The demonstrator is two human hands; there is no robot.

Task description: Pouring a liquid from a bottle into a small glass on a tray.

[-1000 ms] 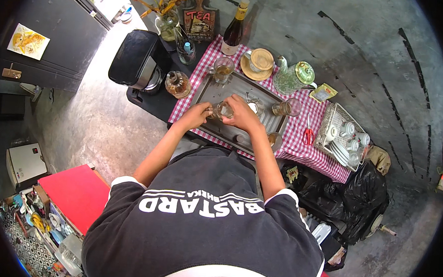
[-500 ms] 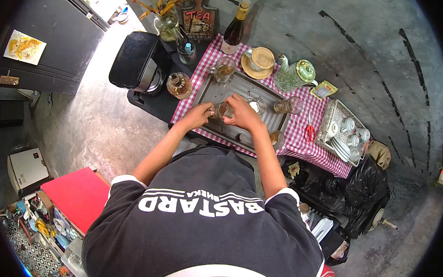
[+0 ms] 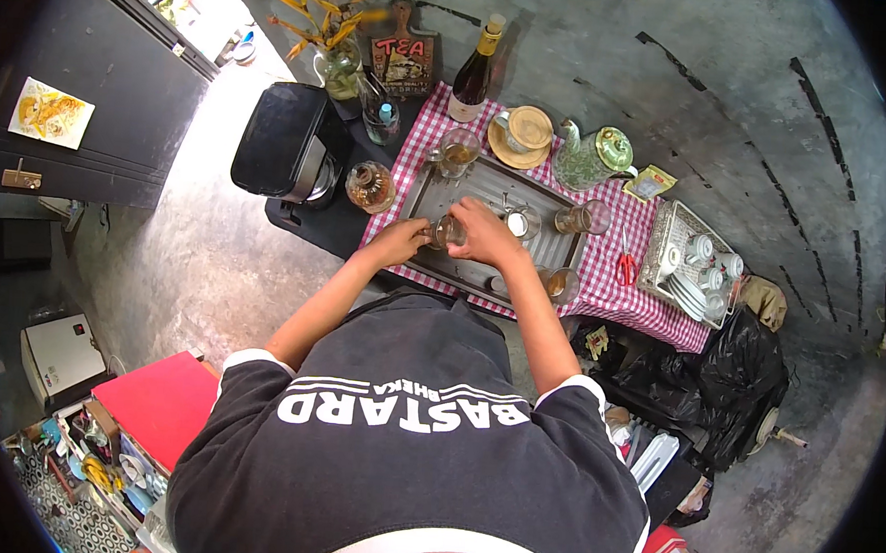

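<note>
Over the near left part of the grey tray [image 3: 582, 246], both my hands are on a clear glass mug [image 3: 449, 231]. My left hand [image 3: 401, 242] is closed at the mug's left side, by its handle. My right hand [image 3: 482, 233] grips the mug from the right, its fingers at the top; whether anything small is in those fingers is hidden. Just right of my right hand is a glass vessel with a white round top [image 3: 517, 223]. A glass with brown contents [image 3: 570, 219] lies tilted at the tray's right edge. Another glass cup [image 3: 561, 285] is beside my right forearm.
Behind the tray are a glass mug [image 3: 457, 153], a cup on a wooden saucer [image 3: 527, 133], a bottle [image 3: 472, 78] and a green teapot [image 3: 592, 156]. Red scissors [image 3: 626, 270] and a wicker basket of crockery [image 3: 655, 250] sit right. A glass pot [image 3: 371, 187] and black appliance [image 3: 278, 140] stand left.
The whole view has shifted slightly. Against the tray, both hands and the glass mug have come a little nearer and leftward; the hold looks the same.
</note>
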